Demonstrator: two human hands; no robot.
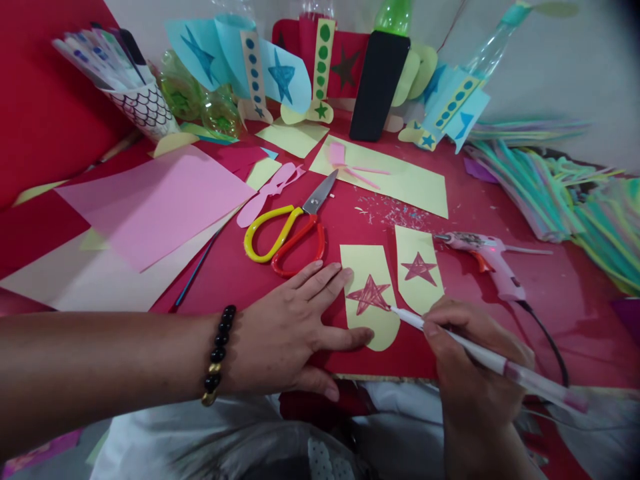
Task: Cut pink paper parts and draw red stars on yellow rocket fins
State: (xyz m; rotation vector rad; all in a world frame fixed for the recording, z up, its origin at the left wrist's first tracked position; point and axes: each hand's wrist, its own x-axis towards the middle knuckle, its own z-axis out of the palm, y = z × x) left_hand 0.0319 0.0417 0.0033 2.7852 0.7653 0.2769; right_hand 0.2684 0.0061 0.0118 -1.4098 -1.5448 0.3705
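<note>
My left hand point(300, 327) lies flat with its fingers spread, its fingertips on the left edge of a pale yellow paper cutout point(387, 333) with a rounded lower end. A dark red star point(369, 295) is coloured on that cutout. In my right hand point(480, 360) is a white marker pen point(465, 343), its tip at the star's lower right point. Just to the right lies a second yellow cutout point(407, 283) with a similar red star. Scissors point(300, 230) with one yellow and one red handle rest beyond my left fingers.
A pink glue gun point(493, 257) with a black cord lies at right. Pink paper point(160, 200) is at left, near a cup of markers point(143, 107). Decorated bottles point(450, 100), a black phone-like slab point(379, 87) and pastel fuzzy stems point(540, 193) stand or lie toward the back.
</note>
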